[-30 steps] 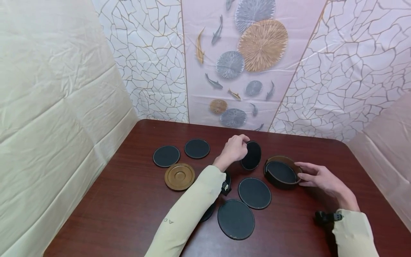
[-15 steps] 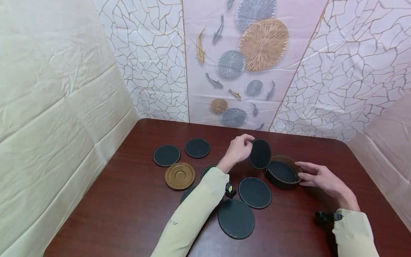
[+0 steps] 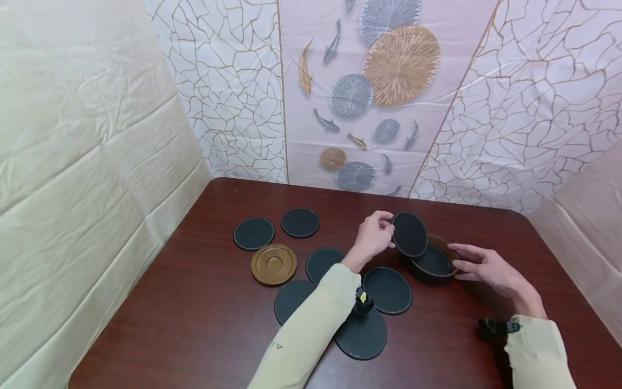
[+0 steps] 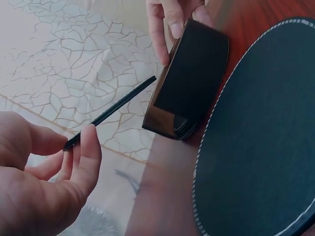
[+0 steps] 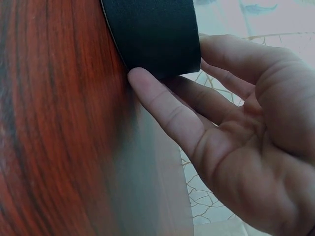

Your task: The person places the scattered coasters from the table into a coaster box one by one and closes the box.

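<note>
My left hand [image 3: 373, 236] pinches a round black coaster [image 3: 410, 234] by its edge and holds it tilted. In the left wrist view this coaster [image 4: 118, 105] appears edge-on between the thumb and fingers. Just beneath and to its right is a round coaster holder [image 3: 434, 279], brown inside and black outside, with a black coaster lying in it. The right hand [image 3: 491, 270] holds the right side of the holder, its thumb and fingers spread about the curved wall. Seen from the right wrist, fingertips touch the black wall of the holder [image 5: 152, 37] low near the table.
Several black coasters lie flat on the dark red table [image 3: 184, 319], among them a back coaster [image 3: 300, 222], a far-left coaster [image 3: 254, 234] and one near the front [image 3: 364, 336]. A brown ridged disc [image 3: 274, 264] lies at the left. Patterned cloth [image 3: 233, 97] hangs behind.
My left hand has moved right with the pinched coaster, bringing it over the holder's left rim. More coasters show from behind the left forearm. The right hand and holder stay in place.
</note>
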`<action>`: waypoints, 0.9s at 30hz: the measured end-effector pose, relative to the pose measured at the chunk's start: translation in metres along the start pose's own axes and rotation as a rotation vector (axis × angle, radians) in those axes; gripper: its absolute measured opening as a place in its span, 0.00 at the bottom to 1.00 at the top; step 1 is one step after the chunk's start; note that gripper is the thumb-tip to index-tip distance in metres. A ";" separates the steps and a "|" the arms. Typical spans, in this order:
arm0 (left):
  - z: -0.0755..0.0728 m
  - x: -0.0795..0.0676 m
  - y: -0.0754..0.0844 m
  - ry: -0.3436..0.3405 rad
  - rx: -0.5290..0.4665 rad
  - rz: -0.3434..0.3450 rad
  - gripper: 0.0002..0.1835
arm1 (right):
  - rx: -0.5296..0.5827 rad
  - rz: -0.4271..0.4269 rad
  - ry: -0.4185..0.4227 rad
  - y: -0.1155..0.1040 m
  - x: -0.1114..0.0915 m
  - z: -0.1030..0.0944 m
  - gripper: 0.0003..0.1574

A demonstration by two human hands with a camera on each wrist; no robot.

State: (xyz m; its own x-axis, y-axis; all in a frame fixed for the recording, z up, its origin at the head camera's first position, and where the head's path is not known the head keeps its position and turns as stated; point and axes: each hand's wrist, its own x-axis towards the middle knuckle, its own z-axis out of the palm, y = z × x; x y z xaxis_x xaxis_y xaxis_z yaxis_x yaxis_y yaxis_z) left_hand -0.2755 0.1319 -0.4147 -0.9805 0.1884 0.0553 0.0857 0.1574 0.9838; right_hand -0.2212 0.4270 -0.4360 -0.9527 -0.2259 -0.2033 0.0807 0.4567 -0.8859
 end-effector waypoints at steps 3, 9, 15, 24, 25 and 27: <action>0.005 -0.001 -0.003 0.007 -0.026 -0.025 0.15 | -0.005 -0.001 -0.004 0.000 0.001 -0.001 0.45; 0.014 -0.004 -0.005 -0.005 -0.066 -0.062 0.14 | -0.014 -0.002 -0.013 -0.002 0.000 -0.001 0.45; 0.027 -0.005 -0.003 -0.025 -0.101 -0.092 0.13 | -0.010 -0.002 -0.010 -0.003 -0.002 -0.001 0.44; 0.040 -0.010 -0.005 -0.017 -0.118 -0.131 0.12 | -0.013 -0.006 -0.006 -0.004 -0.002 0.002 0.45; 0.041 -0.010 -0.006 -0.015 -0.121 -0.132 0.12 | -0.014 -0.008 -0.006 -0.004 -0.002 0.002 0.44; 0.043 -0.011 -0.008 -0.012 -0.129 -0.135 0.12 | -0.017 -0.008 -0.004 -0.004 -0.002 0.002 0.44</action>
State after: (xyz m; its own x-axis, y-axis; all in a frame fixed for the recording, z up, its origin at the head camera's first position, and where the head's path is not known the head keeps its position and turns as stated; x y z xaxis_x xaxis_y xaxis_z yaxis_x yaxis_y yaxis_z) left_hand -0.2580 0.1705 -0.4304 -0.9794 0.1856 -0.0796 -0.0701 0.0569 0.9959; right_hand -0.2193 0.4240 -0.4332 -0.9522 -0.2329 -0.1975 0.0678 0.4694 -0.8804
